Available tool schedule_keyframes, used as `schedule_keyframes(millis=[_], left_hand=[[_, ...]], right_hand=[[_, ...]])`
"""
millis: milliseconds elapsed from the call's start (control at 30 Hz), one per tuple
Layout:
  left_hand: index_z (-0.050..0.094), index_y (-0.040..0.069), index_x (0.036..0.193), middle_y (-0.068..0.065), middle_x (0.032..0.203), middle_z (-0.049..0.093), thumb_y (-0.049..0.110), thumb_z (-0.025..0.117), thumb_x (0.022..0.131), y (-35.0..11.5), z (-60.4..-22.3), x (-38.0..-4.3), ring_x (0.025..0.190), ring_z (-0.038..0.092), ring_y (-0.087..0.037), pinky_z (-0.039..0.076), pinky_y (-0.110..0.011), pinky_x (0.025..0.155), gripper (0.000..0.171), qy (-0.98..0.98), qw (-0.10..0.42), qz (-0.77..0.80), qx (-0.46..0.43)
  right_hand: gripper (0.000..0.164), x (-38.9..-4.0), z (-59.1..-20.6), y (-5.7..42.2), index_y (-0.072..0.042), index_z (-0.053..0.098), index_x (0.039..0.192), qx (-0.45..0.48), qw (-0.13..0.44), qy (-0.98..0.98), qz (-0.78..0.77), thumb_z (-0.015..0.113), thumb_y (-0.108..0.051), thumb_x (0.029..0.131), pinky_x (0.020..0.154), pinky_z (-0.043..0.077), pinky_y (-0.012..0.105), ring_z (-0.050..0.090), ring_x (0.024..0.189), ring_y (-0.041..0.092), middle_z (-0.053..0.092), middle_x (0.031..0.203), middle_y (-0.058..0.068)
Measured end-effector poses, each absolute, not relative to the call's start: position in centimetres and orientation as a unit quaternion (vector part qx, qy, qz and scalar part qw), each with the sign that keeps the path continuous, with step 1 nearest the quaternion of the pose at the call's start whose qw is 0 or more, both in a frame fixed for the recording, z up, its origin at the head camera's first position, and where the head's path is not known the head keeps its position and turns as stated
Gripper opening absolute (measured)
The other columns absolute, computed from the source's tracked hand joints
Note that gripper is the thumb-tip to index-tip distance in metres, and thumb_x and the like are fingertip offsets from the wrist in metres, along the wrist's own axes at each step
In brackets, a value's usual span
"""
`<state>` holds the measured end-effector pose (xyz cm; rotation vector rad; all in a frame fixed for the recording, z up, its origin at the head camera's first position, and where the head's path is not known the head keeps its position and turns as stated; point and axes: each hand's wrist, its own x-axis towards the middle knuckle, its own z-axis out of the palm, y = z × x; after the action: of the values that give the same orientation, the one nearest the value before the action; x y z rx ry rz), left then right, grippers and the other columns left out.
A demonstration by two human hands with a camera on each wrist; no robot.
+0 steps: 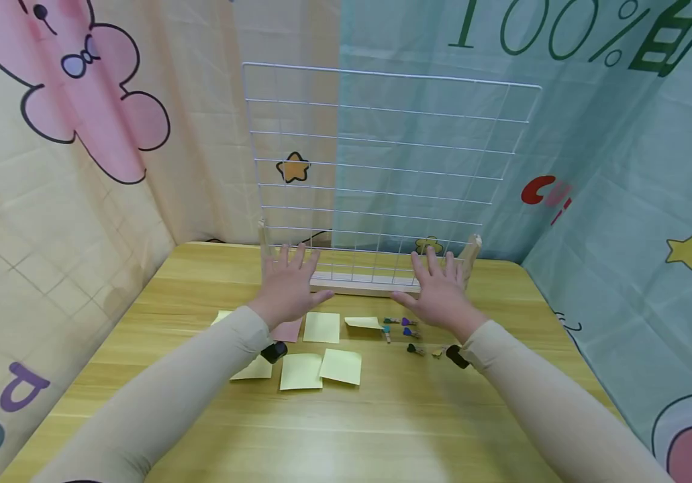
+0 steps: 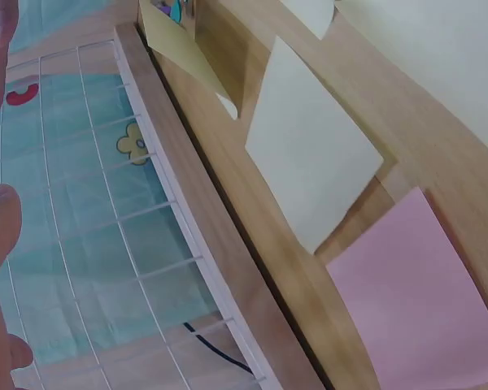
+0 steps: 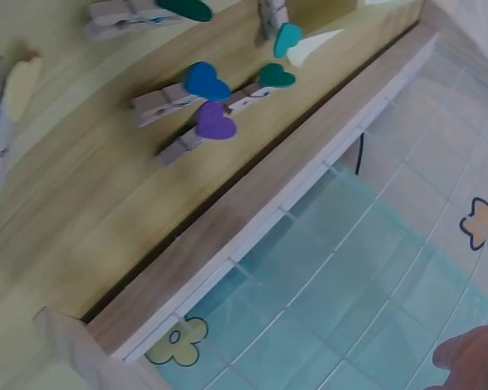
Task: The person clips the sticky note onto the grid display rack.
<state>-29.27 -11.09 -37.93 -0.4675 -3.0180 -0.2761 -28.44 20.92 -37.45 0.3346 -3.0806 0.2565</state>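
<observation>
1. Left hand (image 1: pixel 288 285), right hand (image 1: pixel 440 295): fingers straight, spread, grasping nothing. Contact with upright wire grid (image 1: pixel 382 143) unclear.
2. Right wrist view: six heart clothespins (image 3: pixel 203 84) distinct; tiny in head view.
3. Left wrist view: more of pink note (image 2: pixel 419 301); left arm (image 1: pixel 182 382) part-hides it in head view.
4. Yellow notes (image 1: pixel 321 327) on table (image 1: pixel 352 436): six.

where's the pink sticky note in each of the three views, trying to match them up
Head: left of centre, below the middle of the picture, partly hidden by the left sleeve; the pink sticky note.
Left wrist: lower right corner area, large and close.
Right wrist: not in it.
Shared landmark: the wooden base bar under the wire grid shows in all three.
</observation>
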Motion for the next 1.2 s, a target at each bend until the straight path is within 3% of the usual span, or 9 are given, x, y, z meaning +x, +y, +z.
schedule_keyframes(millis=[500, 767, 1000, 1200], left_hand=[[0.021, 0.009, 0.168, -0.026, 0.174, 0.015, 0.059, 0.057, 0.104, -17.4, -38.8, -29.5, 0.159, 0.005, -0.056, 0.010, -0.074, 0.125, 0.089, -0.984, 0.040, -0.086, -0.153], [0.031, 0.005, 0.164, -0.030, 0.167, 0.031, 0.052, 0.057, 0.106, -20.8, -39.7, -29.1, 0.154, 0.019, -0.061, 0.017, -0.075, 0.123, 0.079, -0.983, 0.051, -0.083, -0.154], [0.030, 0.000, 0.163, -0.030, 0.163, 0.039, 0.049, 0.055, 0.107, -23.6, -40.5, -28.5, 0.151, 0.027, -0.060, 0.020, -0.075, 0.122, 0.079, -0.986, 0.018, -0.094, -0.136], [0.035, -0.006, 0.159, -0.034, 0.156, 0.047, 0.046, 0.056, 0.107, -25.8, -41.5, -28.3, 0.144, 0.041, -0.058, 0.031, -0.071, 0.118, 0.077, -0.988, -0.016, -0.092, -0.125]], right_hand=[[0.099, -27.8, -39.0, 25.5, -0.009, 0.013, 0.170, 0.101, 0.019, -0.989, 0.106, 0.058, -0.064, 0.101, 0.124, -0.003, 0.075, -0.011, 0.157, 0.059, -0.004, 0.175, 0.028], [0.101, -27.0, -39.5, 27.5, -0.009, 0.012, 0.170, 0.097, 0.015, -0.990, 0.100, 0.057, -0.067, 0.100, 0.123, -0.001, 0.076, -0.008, 0.155, 0.063, -0.003, 0.174, 0.030], [0.099, -26.1, -40.0, 29.0, -0.008, 0.016, 0.169, 0.101, 0.008, -0.990, 0.100, 0.057, -0.066, 0.101, 0.122, 0.000, 0.078, -0.006, 0.154, 0.066, 0.002, 0.172, 0.033], [0.097, -25.5, -40.7, 30.3, -0.004, 0.020, 0.167, 0.101, -0.010, -0.991, 0.092, 0.057, -0.064, 0.101, 0.121, 0.002, 0.079, -0.005, 0.154, 0.065, 0.004, 0.172, 0.034]])
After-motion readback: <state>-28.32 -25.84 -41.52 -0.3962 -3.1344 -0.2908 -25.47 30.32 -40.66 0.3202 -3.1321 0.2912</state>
